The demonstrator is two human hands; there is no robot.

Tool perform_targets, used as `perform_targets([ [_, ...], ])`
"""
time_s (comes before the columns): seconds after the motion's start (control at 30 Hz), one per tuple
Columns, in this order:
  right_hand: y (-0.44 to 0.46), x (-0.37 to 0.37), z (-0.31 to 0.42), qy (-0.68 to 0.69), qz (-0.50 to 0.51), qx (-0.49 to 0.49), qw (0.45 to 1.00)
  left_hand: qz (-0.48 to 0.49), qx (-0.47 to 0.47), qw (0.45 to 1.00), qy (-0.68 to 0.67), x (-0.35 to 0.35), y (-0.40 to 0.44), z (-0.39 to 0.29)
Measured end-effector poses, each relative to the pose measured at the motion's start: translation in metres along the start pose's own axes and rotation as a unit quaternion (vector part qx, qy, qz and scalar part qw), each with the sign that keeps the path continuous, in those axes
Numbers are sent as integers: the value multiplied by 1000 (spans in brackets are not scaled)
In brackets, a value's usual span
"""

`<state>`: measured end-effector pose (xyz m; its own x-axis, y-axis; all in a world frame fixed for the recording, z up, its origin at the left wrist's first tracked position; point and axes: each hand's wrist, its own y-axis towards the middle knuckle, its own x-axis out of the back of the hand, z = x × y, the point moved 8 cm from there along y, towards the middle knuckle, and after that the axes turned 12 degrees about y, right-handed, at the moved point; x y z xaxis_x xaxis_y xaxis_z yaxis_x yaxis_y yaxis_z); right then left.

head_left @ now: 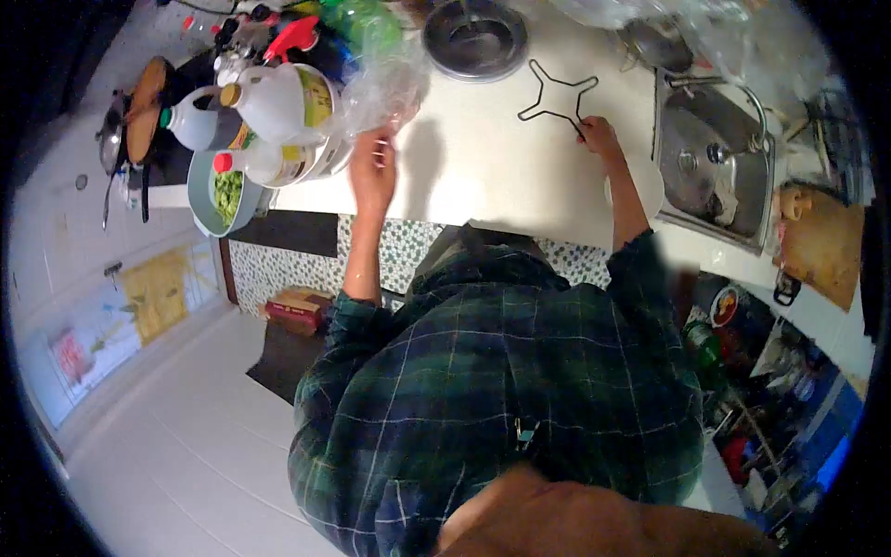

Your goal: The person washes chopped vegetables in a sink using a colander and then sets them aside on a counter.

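My right hand is closed on one end of a black X-shaped wire rack, over the pale countertop. Near the plastic jugs, my left hand is at the lower edge of a crumpled clear plastic bag. Its fingers are bent, and whether they grip the bag cannot be made out. A round dark metal pan sits at the back of the counter, left of the rack.
Jugs crowd the counter's left, beside a basin of chopped greens. A steel sink with a faucet lies at right, with a wooden board beyond. A box stands below the counter.
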<state>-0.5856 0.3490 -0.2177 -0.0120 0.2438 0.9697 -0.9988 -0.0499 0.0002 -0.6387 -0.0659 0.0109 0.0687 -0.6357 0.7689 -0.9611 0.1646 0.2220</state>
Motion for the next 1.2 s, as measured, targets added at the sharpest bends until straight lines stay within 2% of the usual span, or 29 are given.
perform_targets([
  [0.03, -7, 6, -13, 337, 42, -193, 920, 77, 24, 996, -33, -27, -8, 8],
  [0.07, -22, -4, -14, 618, 71, -362, 694, 99, 28, 994, -47, -43, -14, 7],
  [0.1, -22, 3, -13, 611, 66, -366, 699, 123, 28, 990, -63, -57, -21, 5],
  [0.17, -26, 13, -16, 649, -26, -370, 664, 183, 78, 967, -159, -87, -39, 12],
  [0.2, -21, 10, -24, 662, -60, -361, 654, 203, 75, 964, -155, -91, -44, 4],
  [0.3, 15, 7, -41, 626, -104, -355, 687, 257, 86, 948, -166, -117, -58, 10],
  [0.37, 53, -1, -58, 635, -115, -347, 681, 273, 68, 945, -168, -131, -56, 16],
  [0.43, 79, 18, -46, 646, -125, -338, 673, 300, 189, 865, -356, -152, -50, 24],
  [0.5, 107, 74, -8, 796, -218, -317, 468, 319, 192, 854, -363, -164, -25, 21],
  [0.57, 108, 79, 1, 846, -258, -305, 352, 287, 279, 817, -416, -186, 0, 30],
  [0.63, 101, 59, -5, 816, -186, -305, 454, 241, 349, 756, -498, -206, 26, 35],
  [0.73, 85, 45, -22, 747, -83, -291, 592, 191, 374, 757, -500, -222, 66, 47],
  [0.77, 61, 66, -22, 717, -118, -276, 629, 233, 324, 718, -570, -242, 80, 52],
  [0.8, 29, 96, -9, 684, -153, -258, 665, 239, 322, 721, -565, -241, 84, 49],
  [0.83, -6, 123, -9, 584, -224, -227, 747, 244, 320, 725, -559, -236, 90, 40],
  [0.87, -41, 146, -14, 470, -289, -196, 811, 208, 324, 721, -576, -230, 95, 30],
  [0.97, -154, 158, -45, 224, -338, -256, 877, 235, 319, 725, -563, -251, 97, 39],
  [1.0, -178, 166, -42, 155, -334, -256, 894, 230, 305, 735, -560, -255, 94, 36],
  [1.03, -200, 159, -44, 156, -338, -268, 888, 241, 303, 737, -554, -263, 89, 31],
  [1.1, -251, 108, -61, 389, -332, -391, 765, 165, 380, 730, -543, -275, 75, 40],
  [1.13, -259, 92, -56, 448, -295, -427, 728, 186, 374, 743, -523, -286, 73, 44],
  [1.17, -266, 89, -50, 448, -299, -435, 722, 208, 367, 755, -502, -297, 70, 48],
  [1.2, -260, 86, -34, 512, -282, -466, 664, 202, 372, 718, -552, -298, 68, 38],
])
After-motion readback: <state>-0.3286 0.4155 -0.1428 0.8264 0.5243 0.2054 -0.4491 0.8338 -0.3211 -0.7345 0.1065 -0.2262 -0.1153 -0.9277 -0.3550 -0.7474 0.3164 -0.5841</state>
